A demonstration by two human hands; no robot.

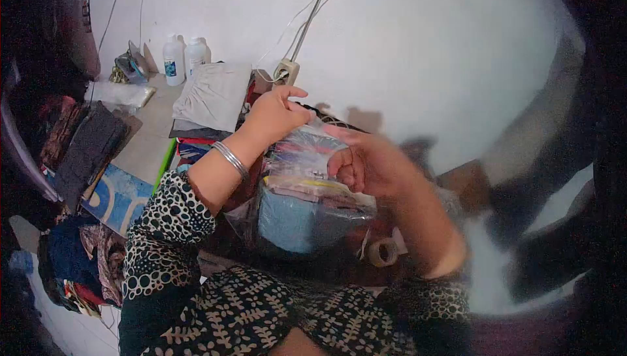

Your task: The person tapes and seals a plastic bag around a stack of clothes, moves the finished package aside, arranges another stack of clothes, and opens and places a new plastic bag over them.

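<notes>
A clear plastic bag (307, 209) holds a stack of folded clothes, with a light blue piece (285, 222) at the near end and pink, yellow and red layers beyond it. At the bag's far end, the fingertips of my left hand (277, 117) pinch the plastic. Silver bangles circle that wrist. Across from it, my right hand (372, 160) has its fingers curled inward, thumb and forefinger closed on the plastic near the left fingertips. The exact pinch is partly blurred.
A tape roll (383, 252) lies right of the bag. Folded grey cloth (215, 98), two white bottles (172, 62), an iron (132, 65) and a power strip (285, 72) stand farther back. Dark folded clothes (91, 150) and a blue patterned board (117, 196) are on the left.
</notes>
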